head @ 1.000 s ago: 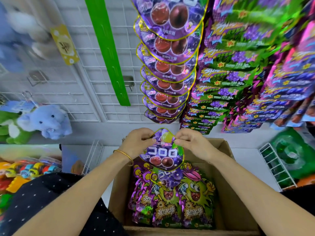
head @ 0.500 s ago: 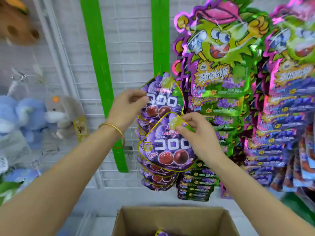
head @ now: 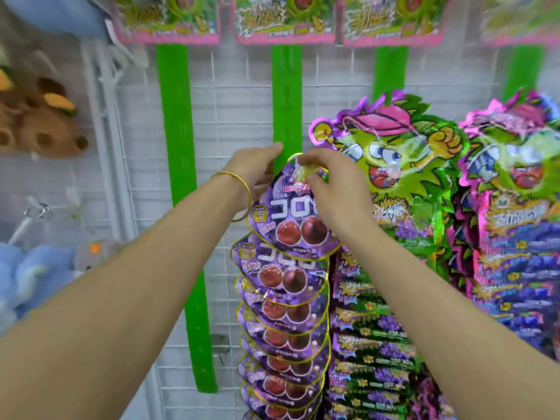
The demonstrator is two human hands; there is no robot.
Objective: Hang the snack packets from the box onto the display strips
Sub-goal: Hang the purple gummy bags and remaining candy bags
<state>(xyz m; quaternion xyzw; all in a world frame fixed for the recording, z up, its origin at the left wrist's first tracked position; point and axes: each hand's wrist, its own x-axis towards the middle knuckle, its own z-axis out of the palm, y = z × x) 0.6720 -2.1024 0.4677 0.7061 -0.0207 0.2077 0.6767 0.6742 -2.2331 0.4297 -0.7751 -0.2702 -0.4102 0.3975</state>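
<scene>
A purple snack packet (head: 292, 216) with two dark red balls printed on it is up against the middle green display strip (head: 286, 101). My right hand (head: 333, 189) pinches the packet's top tab. My left hand (head: 257, 168), with a gold bangle on the wrist, holds the strip at its left edge, fingertips on the green plastic just behind the packet's top left corner. Below it several identical purple packets (head: 288, 301) hang overlapped down the same strip. The box is out of view.
An empty green strip (head: 181, 207) hangs to the left on the white wire grid (head: 230, 110). Green monster-shaped packets (head: 391, 165) fill the strips to the right. Header cards (head: 285, 22) sit above the strips. Plush toys (head: 39, 128) hang at the far left.
Both hands rose from the box to the strip with the purple packet. The view tilted up, so the box dropped out of sight. The packet's top is now at the strip above the hung ones.
</scene>
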